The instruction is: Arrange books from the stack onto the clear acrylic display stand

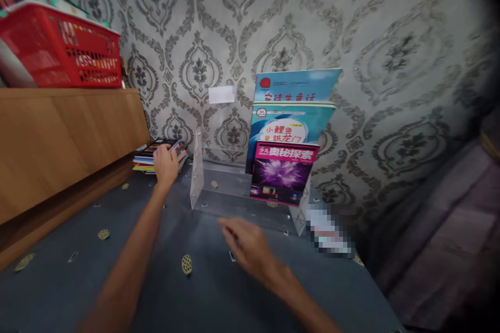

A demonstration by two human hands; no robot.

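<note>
At the back left, my left hand is closed on the edge of a book at the top of a small stack of books. Its fingertips are partly hidden behind the hand. My right hand hovers over the cloth in front of a clear acrylic display rack, holding nothing, with its fingers loosely bent and a gap by the thumb. On the rack's right side stand a purple and pink magazine, a teal book behind it and a blue book at the back.
A dark blue patterned cloth covers the table. On the left, a red plastic basket sits on a wooden cabinet. Patterned wallpaper rises behind the rack. A pixelated item lies right of the rack, near a greyish curtain-like fabric.
</note>
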